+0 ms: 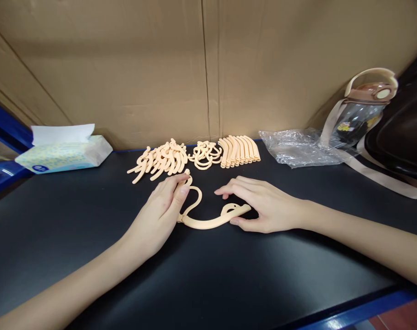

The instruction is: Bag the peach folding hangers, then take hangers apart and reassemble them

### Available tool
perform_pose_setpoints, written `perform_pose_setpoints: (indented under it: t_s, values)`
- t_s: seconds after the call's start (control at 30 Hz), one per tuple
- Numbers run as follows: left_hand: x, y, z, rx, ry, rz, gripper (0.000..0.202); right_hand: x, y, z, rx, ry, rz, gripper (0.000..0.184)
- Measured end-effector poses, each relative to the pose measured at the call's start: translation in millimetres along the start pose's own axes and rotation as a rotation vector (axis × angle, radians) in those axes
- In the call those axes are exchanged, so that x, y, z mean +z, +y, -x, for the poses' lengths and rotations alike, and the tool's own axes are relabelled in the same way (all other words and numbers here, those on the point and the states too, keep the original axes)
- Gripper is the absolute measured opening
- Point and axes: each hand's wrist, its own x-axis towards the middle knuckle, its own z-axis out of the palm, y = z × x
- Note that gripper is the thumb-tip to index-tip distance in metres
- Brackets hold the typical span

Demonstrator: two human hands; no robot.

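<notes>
A beige plastic folding clothes hanger (pixel 208 224) lies on the black table, with its curved hook rising in the middle and one arm reaching right. My left hand (pixel 163 206) is closed around the hanger's left side, which it mostly hides; a small end pokes out by the fingertips. My right hand (pixel 263 204) is around the tip of the right arm, fingers and thumb apart. Its thumb is by the arm's lower edge, and whether it touches cannot be made out. A small round loop part shows behind that arm.
Behind are a heap of curved hanger arms (pixel 167 158), a small pile of hooks (pixel 204 153) and a neat row of arms (pixel 239 150). A tissue pack (pixel 60 153) stands left; a clear plastic bag (pixel 294 146) and strapped water bottle (pixel 361 114) are right. Cardboard (pixel 125 68) backs the table.
</notes>
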Motion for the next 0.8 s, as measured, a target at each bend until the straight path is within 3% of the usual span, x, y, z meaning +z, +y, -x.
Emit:
perform_pose_setpoints:
  t_s: [0.8]
  values:
    - [-1.4,3.7,5.6,0.106,-0.076,0.038,0.044,1.5,2.2,-1.5,-0.014,0.026,0.099,0.038]
